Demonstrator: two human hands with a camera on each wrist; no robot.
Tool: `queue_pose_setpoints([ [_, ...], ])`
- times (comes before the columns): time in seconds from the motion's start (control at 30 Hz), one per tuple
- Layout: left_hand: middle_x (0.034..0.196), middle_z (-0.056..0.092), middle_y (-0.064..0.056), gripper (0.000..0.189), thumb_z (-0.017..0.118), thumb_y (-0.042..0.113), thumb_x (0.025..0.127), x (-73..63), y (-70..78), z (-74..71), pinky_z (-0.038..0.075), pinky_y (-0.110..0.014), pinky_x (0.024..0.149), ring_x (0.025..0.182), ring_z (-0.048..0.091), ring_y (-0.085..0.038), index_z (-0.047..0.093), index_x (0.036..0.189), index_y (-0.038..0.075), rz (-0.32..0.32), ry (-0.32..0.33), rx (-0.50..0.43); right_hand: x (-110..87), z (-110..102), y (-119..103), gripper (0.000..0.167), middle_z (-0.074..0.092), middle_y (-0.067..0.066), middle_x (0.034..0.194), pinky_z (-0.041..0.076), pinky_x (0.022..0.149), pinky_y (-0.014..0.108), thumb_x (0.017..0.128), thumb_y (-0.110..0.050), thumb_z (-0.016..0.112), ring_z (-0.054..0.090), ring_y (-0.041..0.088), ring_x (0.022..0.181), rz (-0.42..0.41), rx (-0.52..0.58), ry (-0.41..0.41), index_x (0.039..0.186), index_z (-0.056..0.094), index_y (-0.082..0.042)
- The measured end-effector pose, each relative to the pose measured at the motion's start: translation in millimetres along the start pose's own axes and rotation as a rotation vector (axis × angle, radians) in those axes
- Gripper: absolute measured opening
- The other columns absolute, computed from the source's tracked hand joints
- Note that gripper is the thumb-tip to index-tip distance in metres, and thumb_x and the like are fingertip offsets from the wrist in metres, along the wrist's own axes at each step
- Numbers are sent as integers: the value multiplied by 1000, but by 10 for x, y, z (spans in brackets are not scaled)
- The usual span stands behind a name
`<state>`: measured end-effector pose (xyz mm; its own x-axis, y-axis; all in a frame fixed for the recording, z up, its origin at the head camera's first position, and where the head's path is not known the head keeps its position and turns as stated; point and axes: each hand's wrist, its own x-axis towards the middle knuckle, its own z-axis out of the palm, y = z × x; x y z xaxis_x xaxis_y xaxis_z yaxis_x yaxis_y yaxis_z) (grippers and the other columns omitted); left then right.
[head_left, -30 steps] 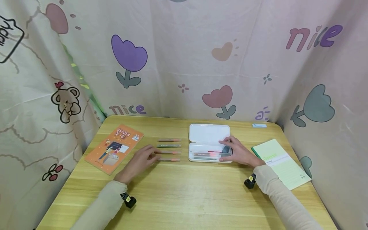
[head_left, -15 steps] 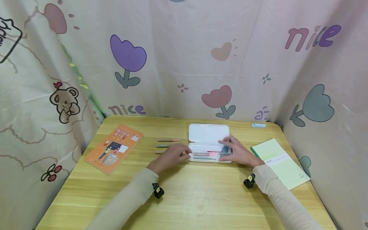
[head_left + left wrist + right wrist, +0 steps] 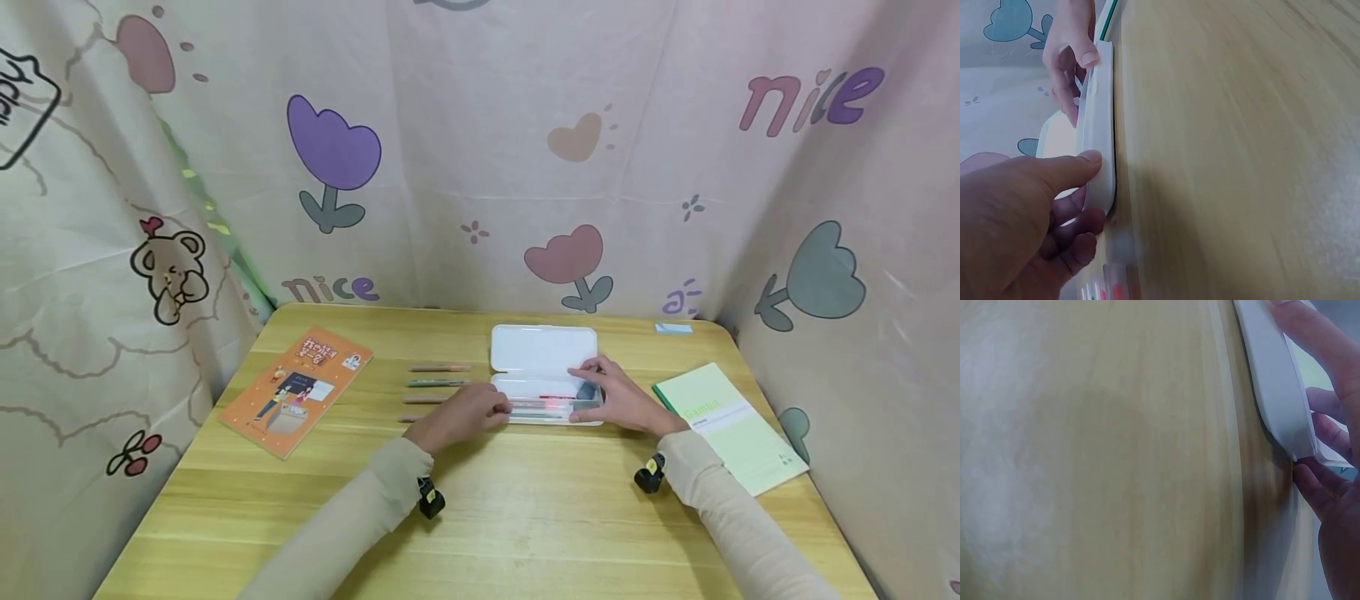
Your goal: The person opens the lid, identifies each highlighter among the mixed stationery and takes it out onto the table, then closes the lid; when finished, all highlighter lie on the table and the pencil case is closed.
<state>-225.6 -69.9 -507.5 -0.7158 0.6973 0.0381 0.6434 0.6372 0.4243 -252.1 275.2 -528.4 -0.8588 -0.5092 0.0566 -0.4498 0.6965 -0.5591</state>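
Note:
A white pencil case (image 3: 543, 348) lies open on the table, its lid folded back. Inside it several pens and a dark object are visible, partly covered by the hands. My left hand (image 3: 465, 414) grips the case's left end; in the left wrist view the thumb rests on the near rim and the other fingers curl at the corner. At the opposite end my right hand (image 3: 622, 398) holds the case, thumb on the near side and fingers at the far side. Left of the case lie several pens (image 3: 438, 383) in a row, the nearer ones partly hidden behind my left hand.
An orange booklet (image 3: 298, 392) lies at the table's left. A pale green notebook (image 3: 735, 433) lies at the right, under the right forearm. Near the back right edge is a small light-blue item (image 3: 673, 328). A patterned curtain (image 3: 450, 150) surrounds the table's back and sides.
My left hand has moved right from the pens to the left end of the pencil case. The right hand has stayed at the case's right end.

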Motion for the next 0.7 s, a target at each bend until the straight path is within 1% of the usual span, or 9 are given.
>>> queue_pose_setpoints([
  [0.13, 109, 74, 1, 17, 64, 19, 112, 14, 32, 4, 53, -28, 85, 95, 60, -12, 80, 115, 13, -46, -29, -9, -2, 10, 19, 88, 50, 12, 150, 44, 115, 63, 86, -54, 91, 46, 34, 138, -12, -22, 15, 157, 60, -12],
  [0.2, 108, 71, 1, 17, 63, 19, 112, 15, 42, 7, 52, -26, 82, 93, 57, -11, 78, 116, 13, -73, -34, -33, -4, 10, 19, 88, 50, 12, 150, 44, 115, 63, 86, -54, 91, 46, 34, 138, -13, -22, 19, 156, 61, -12],
  [0.27, 108, 69, 1, 15, 63, 19, 112, 16, 53, 11, 53, -25, 82, 93, 57, -10, 76, 115, 12, -93, -29, -58, -7, 9, 13, 88, 50, 11, 150, 44, 115, 63, 86, -54, 92, 46, 34, 138, -10, -14, 16, 156, 61, -12],
  [0.4, 108, 68, 2, 11, 65, 15, 109, 5, 63, 16, 56, -26, 86, 96, 60, -10, 75, 113, 12, -118, 4, -117, -9, 3, 0, 88, 50, 12, 150, 43, 116, 62, 85, -54, 92, 46, 34, 139, 0, -2, 4, 157, 60, -12],
  [0.53, 110, 69, 2, 12, 65, 15, 109, -20, 47, 5, 57, -30, 89, 100, 63, -12, 75, 115, 13, -136, 51, -160, -11, -6, -4, 88, 49, 12, 150, 43, 117, 62, 86, -54, 91, 46, 35, 139, 4, -14, 5, 157, 60, -12],
  [0.63, 113, 70, 1, 13, 64, 18, 111, -80, 6, -31, 58, -32, 90, 102, 64, -13, 75, 117, 13, -151, 97, -176, -10, -11, -5, 88, 50, 12, 150, 43, 117, 63, 86, -53, 92, 45, 35, 139, 3, -10, 7, 156, 60, -12],
  [0.7, 115, 71, 2, 14, 64, 20, 111, -149, -41, -70, 58, -32, 89, 102, 65, -12, 75, 118, 14, -158, 131, -177, -8, -14, -6, 87, 49, 12, 150, 43, 117, 63, 86, -53, 92, 46, 35, 139, 1, -8, 6, 156, 60, -12],
])
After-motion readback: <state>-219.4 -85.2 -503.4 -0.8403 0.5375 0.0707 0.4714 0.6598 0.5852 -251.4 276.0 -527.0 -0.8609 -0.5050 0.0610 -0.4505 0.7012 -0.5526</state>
